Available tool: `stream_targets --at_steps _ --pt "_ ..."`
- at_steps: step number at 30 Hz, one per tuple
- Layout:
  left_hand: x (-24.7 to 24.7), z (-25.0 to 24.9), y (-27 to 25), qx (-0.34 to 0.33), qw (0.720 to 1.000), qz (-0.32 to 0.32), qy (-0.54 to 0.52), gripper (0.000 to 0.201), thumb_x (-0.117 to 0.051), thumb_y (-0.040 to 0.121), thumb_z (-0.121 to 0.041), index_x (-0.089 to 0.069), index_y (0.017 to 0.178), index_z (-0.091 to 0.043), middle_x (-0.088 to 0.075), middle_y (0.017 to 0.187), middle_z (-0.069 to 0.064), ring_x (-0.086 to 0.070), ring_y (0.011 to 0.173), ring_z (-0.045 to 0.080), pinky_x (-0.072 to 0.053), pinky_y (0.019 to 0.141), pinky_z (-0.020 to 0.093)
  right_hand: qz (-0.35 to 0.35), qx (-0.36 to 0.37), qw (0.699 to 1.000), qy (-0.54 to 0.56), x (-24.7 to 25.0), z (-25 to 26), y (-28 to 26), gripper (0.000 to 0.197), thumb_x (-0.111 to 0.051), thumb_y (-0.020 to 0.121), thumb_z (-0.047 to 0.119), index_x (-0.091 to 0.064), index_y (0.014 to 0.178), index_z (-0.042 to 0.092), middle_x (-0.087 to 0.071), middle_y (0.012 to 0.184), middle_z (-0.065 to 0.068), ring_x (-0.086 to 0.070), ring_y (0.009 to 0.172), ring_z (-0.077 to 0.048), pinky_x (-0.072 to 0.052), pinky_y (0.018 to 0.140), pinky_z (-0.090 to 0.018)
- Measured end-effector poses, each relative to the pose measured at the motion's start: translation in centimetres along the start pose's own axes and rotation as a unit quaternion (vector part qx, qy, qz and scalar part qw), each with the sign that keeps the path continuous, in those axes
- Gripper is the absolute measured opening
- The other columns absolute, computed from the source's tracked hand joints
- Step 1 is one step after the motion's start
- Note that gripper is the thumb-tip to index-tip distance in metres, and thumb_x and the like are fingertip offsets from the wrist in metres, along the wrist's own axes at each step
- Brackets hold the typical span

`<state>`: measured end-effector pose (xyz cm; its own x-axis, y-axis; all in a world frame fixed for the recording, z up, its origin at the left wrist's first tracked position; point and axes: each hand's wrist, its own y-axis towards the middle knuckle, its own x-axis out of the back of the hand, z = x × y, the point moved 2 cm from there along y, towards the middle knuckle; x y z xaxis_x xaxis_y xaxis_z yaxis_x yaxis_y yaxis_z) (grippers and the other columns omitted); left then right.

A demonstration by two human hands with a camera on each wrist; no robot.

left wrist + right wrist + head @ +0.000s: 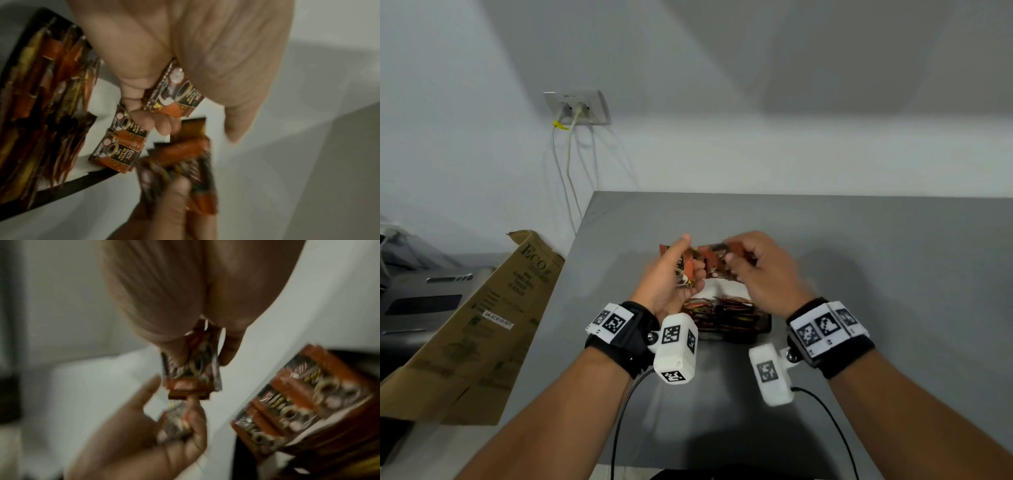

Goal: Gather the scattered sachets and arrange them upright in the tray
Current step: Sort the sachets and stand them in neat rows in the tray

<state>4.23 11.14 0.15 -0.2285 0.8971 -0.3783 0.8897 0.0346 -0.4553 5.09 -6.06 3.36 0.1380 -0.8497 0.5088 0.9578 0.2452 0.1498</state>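
Note:
Both hands hover just above a dark-rimmed tray (765, 323) on the grey table. Several brown-and-orange coffee sachets (726, 311) stand packed on edge in the tray (82, 181), filling its near part, and two more sachets (121, 146) lean at the row's end. My left hand (690, 257) grips a sachet (174, 95) between thumb and curled fingers. My right hand (739, 258) pinches a small bundle of sachets (193, 366) right beside it, the two bundles nearly touching. The right wrist view is blurred; the tray's sachets (298, 394) show at its right.
The grey table (859, 274) meets a white wall behind. An open cardboard box (482, 325) leans off the table's left edge, with a grey machine (421, 298) beyond it. A wall socket (577, 109) has cables hanging down. Black wrist-camera cables trail over the table's near edge.

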Motion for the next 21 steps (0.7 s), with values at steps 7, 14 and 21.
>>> stream_targets --at_steps 7,14,21 --pt "1.4 -0.8 0.9 -0.094 0.992 -0.053 0.066 0.031 -0.068 0.081 0.01 -0.058 0.109 0.001 -0.069 0.086 0.017 -0.061 0.081 0.037 -0.051 0.058 0.034 0.086 -0.037 0.993 0.073 0.0 -0.8 -0.5 0.026 -0.063 0.094 0.009 -0.071 0.096 0.034 -0.071 0.096 0.006 -0.067 0.087 -0.008 -0.052 0.086 -0.026" --pt "0.1 -0.9 0.0 -0.098 0.988 0.029 0.113 0.048 -0.068 0.078 0.016 -0.061 0.116 -0.012 -0.066 0.091 0.015 -0.055 0.07 0.025 -0.046 0.054 0.03 0.102 -0.167 0.955 0.221 -1.0 -0.7 0.4 0.018 -0.05 0.102 0.01 -0.063 0.113 0.016 -0.073 0.103 -0.004 -0.069 0.083 -0.012 -0.052 0.072 -0.029" --pt "0.2 -1.5 -0.7 -0.063 0.982 0.07 0.166 0.047 -0.068 0.08 0.011 -0.063 0.119 -0.014 -0.071 0.099 0.011 -0.062 0.074 0.021 -0.049 0.061 0.033 0.153 -0.148 0.965 0.155 -0.4 -0.6 0.5 0.017 -0.053 0.1 0.011 -0.064 0.105 0.023 -0.074 0.1 -0.002 -0.069 0.091 -0.018 -0.052 0.085 -0.038"
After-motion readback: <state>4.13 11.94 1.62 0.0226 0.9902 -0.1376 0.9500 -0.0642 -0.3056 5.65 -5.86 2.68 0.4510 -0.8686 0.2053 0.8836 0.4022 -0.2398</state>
